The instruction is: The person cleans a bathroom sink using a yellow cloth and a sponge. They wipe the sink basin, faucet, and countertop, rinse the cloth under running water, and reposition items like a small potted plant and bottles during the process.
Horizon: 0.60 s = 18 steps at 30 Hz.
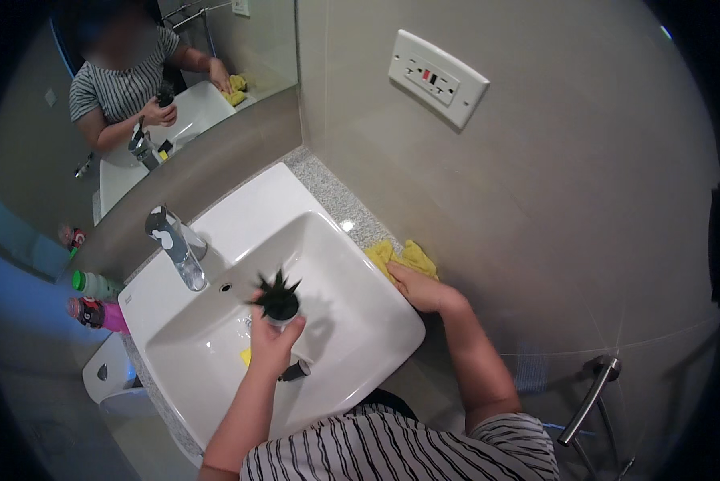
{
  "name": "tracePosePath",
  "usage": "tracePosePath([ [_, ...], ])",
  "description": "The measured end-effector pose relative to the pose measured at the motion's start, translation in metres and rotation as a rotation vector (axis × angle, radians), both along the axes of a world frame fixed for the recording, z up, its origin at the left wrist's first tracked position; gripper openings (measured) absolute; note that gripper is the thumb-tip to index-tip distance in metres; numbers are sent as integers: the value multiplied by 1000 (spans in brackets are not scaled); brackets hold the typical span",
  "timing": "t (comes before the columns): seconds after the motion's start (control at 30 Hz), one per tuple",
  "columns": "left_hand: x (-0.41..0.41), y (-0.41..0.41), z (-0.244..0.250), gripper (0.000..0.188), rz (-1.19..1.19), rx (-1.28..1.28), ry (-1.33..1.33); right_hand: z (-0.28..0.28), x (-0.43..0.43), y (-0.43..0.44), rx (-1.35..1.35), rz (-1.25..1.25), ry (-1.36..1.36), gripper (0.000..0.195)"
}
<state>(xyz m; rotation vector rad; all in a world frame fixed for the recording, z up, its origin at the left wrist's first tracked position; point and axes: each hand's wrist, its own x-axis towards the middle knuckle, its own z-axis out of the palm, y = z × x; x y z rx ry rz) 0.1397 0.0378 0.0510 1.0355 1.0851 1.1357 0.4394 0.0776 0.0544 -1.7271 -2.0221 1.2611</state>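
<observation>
My left hand (272, 343) grips a small potted plant (280, 297) with dark green pointed leaves, held above the white washbasin (390, 327). The pot is pale, and my fingers hide part of it. To the right, my right hand (417, 285) is on a crumpled yellow cloth (418, 258) lying on the granite counter strip (330, 186) beside the wall; the cloth partly covers its fingers. Inside the basin, below my left wrist, lie a dark cylindrical object (295, 371) and a yellow piece (245, 357), both partly hidden.
A chrome faucet (179, 249) rises at the basin's back left. Bottles with a green cap (92, 282) and pink contents (110, 315) stand left of it. A mirror (257, 48), a wall outlet (438, 81) and a metal bar (591, 400) surround the basin.
</observation>
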Motion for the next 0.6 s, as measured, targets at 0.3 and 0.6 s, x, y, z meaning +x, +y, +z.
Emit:
tracePosePath([
  [0.3,118,160,31,60,-260,381,1041,-13,25,-50,142,50,-15,49],
  [0.6,124,175,11,89,-292,290,1361,-22,13,-74,261,-257,-50,41],
])
